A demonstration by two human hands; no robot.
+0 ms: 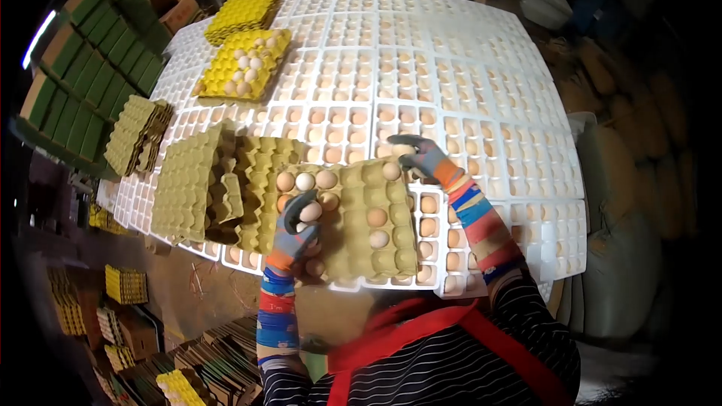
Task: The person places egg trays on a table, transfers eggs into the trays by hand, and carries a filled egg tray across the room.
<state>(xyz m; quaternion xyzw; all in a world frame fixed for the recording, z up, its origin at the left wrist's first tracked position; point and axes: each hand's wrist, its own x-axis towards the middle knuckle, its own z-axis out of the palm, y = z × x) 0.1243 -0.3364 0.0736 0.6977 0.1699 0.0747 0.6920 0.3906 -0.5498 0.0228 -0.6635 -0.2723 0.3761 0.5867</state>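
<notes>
A grey-brown pulp egg tray [350, 210] lies in front of me, with eggs mostly along its left side and several cups bare. My left hand [293, 233], in a grey glove, curls around a pale egg [310, 212] at the tray's left part. Other eggs sit close by, partly hidden by the fingers. My right hand [423, 158], also gloved, reaches past the tray's far right corner, its fingers curved around a pale egg [403, 149]. Beneath both hands, white plastic egg trays [374, 109] full of eggs cover the table.
Stacked pulp trays [188, 180] stand to my left, close to the tray I work at. Farther back are a yellow tray [218, 75] with several eggs and a yellow tray stack [242, 13]. Green boxes [83, 83] are piled at the left; sacks [620, 263] stand at the right.
</notes>
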